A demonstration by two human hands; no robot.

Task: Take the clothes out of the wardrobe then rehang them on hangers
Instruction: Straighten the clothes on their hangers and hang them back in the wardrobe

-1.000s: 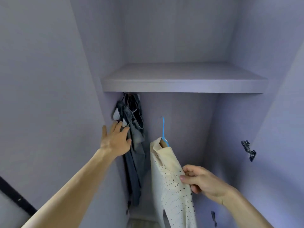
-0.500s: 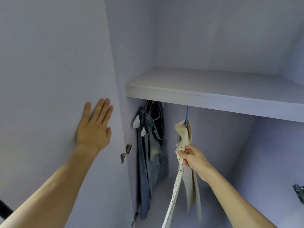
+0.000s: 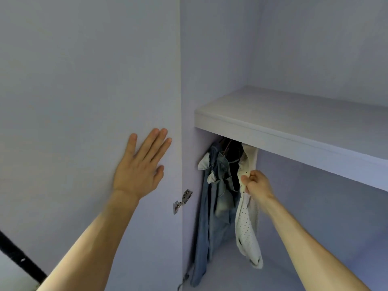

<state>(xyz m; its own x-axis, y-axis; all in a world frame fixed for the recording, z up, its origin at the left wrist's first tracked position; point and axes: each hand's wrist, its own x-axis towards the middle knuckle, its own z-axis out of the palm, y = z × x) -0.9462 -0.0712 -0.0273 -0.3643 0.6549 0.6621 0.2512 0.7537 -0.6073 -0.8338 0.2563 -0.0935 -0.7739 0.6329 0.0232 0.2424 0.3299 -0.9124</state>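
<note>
Gripping cream top (image 3: 246, 227) in right hand (image 3: 256, 184); pressing door (image 3: 84, 91) with flat left hand (image 3: 138, 169). Apparently hung beside jeans (image 3: 210, 217); little left.

Pale shelf (image 3: 294, 114) w/ jeans (image 3: 210, 217) & cream top (image 3: 246, 227) hanging just under its L end.

Left hand (image 3: 139, 171) flat, fingers (image 3: 155, 143) straight; right hand (image 3: 257, 184) pinches the cream top (image 3: 246, 225).

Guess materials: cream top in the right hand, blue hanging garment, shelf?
Cream top: soft fabric, maybe perforated knit; small dark dots, limp drape. Blue garment: likely denim; faded patches. Shelf: probably laminated board; matte, pale, faint grain.
</note>
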